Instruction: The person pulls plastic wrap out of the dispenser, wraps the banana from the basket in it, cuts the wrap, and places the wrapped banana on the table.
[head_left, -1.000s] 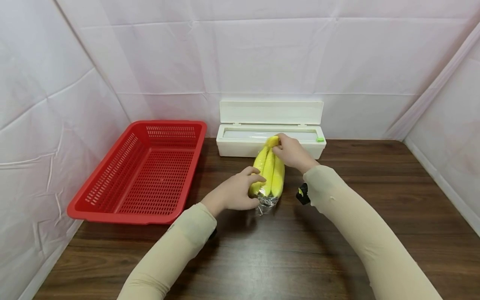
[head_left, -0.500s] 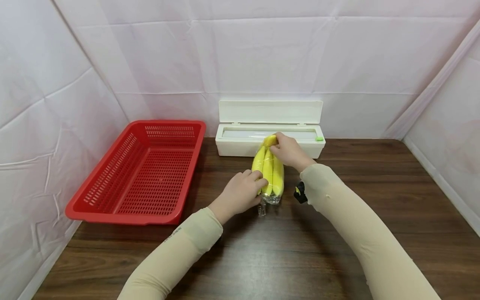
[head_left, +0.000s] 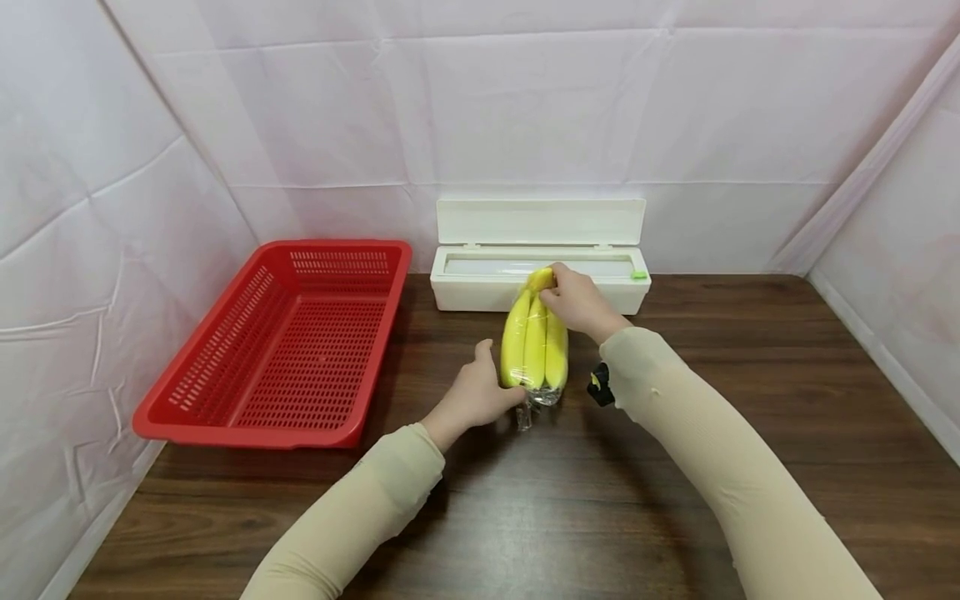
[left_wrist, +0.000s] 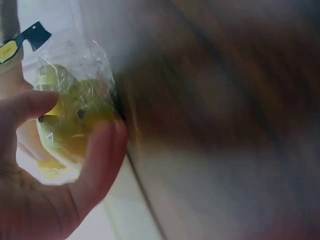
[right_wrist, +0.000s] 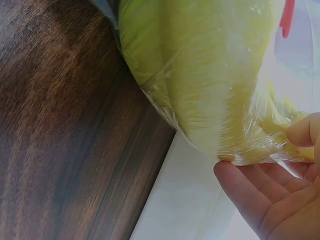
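Note:
A bunch of yellow bananas (head_left: 534, 343), wrapped in clear cling film, stands at the middle of the table with its stem end toward the back. My right hand (head_left: 577, 302) pinches that stem end; in the right wrist view the thumb and fingers (right_wrist: 245, 195) lie around it through the film. Beside the lower left of the bunch is my left hand (head_left: 474, 393), thumb and fingers spread, thumb right at the banana tips. Loose crumpled film (left_wrist: 97, 67) sticks out past the tips in the left wrist view.
Behind the bananas sits a white cling film dispenser (head_left: 472, 296) with its lid (head_left: 540, 222) raised and a green slider (head_left: 639, 275) at its right end. A red perforated basket (head_left: 393, 333) stands to the left. White cloth walls (head_left: 525, 108) enclose the wooden table (head_left: 750, 400).
My left hand first came up over the lower bananas, then drew back left and spread its fingers. The right hand keeps its pinch on the stem, the bunch having shifted only slightly.

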